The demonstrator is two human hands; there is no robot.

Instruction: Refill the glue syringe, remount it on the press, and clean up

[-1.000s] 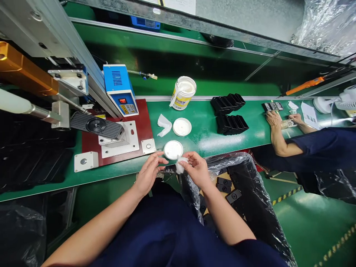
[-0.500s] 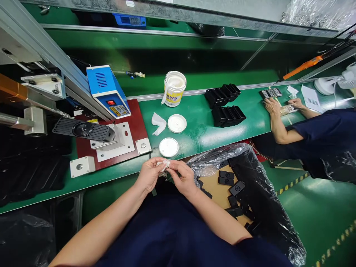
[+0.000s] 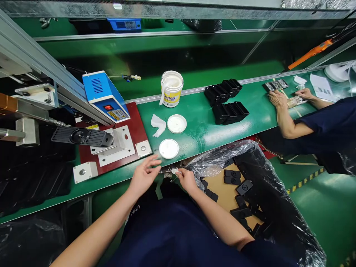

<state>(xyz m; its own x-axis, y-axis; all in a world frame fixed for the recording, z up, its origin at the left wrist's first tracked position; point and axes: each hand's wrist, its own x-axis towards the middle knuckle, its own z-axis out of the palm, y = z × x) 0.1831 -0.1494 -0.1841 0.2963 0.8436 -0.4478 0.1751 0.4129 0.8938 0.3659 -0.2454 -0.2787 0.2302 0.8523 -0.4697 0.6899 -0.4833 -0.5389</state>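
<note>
Left hand off wad, green bench

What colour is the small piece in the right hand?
White; the head view shows the piece pinched in the right hand.

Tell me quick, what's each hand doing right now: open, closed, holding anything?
Left hand: open, fingers spread, holding nothing.
Right hand: closed, pinching a small white wad.
</note>
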